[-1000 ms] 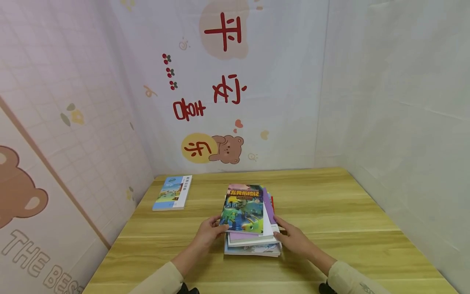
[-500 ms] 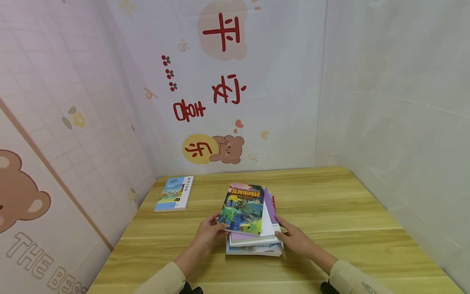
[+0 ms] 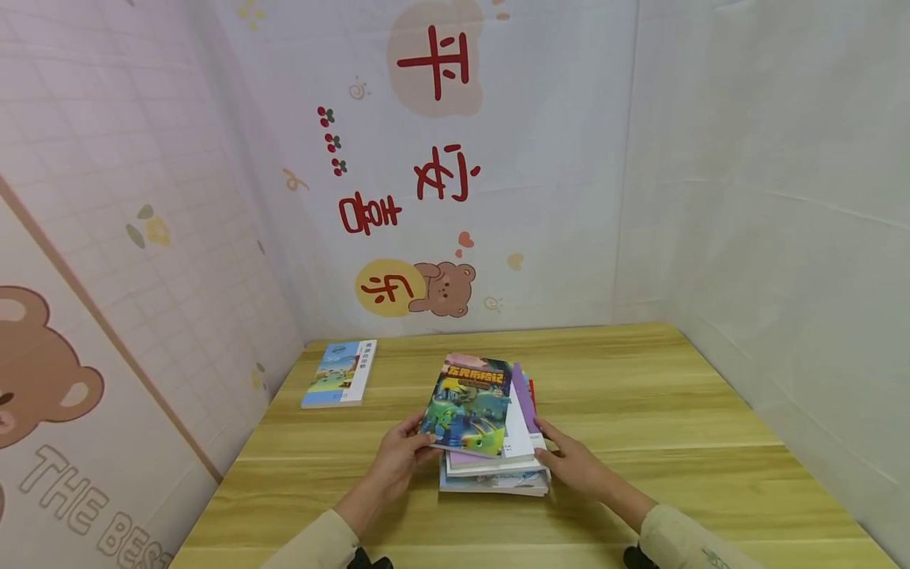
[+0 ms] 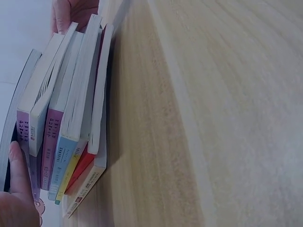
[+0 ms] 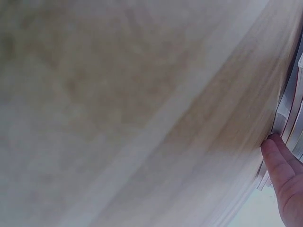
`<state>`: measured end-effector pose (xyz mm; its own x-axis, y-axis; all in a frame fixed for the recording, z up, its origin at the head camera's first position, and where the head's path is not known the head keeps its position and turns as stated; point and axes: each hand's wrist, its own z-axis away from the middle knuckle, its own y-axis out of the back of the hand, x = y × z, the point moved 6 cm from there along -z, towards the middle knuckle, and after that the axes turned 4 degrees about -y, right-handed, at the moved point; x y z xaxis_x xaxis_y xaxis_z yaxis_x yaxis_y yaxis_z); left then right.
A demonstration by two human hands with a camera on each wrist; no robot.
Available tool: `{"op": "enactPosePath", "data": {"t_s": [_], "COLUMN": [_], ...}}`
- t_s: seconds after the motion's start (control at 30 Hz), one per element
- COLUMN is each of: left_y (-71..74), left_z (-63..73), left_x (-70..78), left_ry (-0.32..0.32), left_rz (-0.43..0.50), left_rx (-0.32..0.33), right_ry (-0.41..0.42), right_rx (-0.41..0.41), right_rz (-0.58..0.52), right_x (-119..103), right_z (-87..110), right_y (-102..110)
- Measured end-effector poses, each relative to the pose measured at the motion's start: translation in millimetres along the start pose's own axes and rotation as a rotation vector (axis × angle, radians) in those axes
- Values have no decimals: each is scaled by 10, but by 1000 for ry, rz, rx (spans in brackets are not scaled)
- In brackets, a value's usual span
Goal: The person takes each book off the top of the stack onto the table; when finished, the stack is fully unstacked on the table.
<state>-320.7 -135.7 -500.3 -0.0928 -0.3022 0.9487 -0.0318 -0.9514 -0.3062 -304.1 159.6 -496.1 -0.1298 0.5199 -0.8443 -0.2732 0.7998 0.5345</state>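
Observation:
A comic book (image 3: 465,415) with colourful dinosaurs on its cover lies slantwise on top of a stack of books (image 3: 494,482). My left hand (image 3: 400,454) pinches its lower left corner, thumb on the cover; the left wrist view shows a finger (image 4: 19,175) tucked between this book and the one below. Beneath it, a white book (image 3: 524,444) and a purple cover (image 3: 524,401) stick out on the right. My right hand (image 3: 574,468) touches the stack's right side with extended fingers (image 5: 279,163). Several spines, purple, blue, yellow and red, show in the left wrist view.
A separate book (image 3: 336,375) with a landscape cover lies at the back left of the wooden table (image 3: 640,395). White printed cloth walls (image 3: 540,197) enclose the table at the back and both sides.
The top book has slid slightly left and turned a little in my left hand, baring more of the white book below. My right hand stays at the stack's side.

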Motion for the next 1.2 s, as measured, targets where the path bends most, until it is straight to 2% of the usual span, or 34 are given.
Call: {"op": "enactPosePath", "data": {"t_s": [0.17, 0.33, 0.47, 0.63, 0.77, 1.07, 1.2], "left_y": [41, 149, 262, 397, 503, 798, 889], "left_z": [7, -14, -79, -218, -354, -695, -821], "left_x": [40, 140, 259, 428, 492, 606, 640], "left_ry": [-33, -62, -82, -120, -136, -116, -113], "left_rz": [36, 69, 88, 106, 79, 58, 31], "left_rx": [-2, 55, 103, 130, 142, 193, 190], "right_ry": [3, 7, -6, -6, -2, 36, 36], "right_rx": [9, 12, 13, 13, 11, -4, -7], "right_rz": [6, 15, 18, -6, 4, -23, -30], "right_x": [2, 11, 38, 38, 45, -9, -27], "right_z": [-9, 11, 18, 2, -6, 29, 32], "right_y": [0, -4, -10, -5, 4, 26, 16]}}
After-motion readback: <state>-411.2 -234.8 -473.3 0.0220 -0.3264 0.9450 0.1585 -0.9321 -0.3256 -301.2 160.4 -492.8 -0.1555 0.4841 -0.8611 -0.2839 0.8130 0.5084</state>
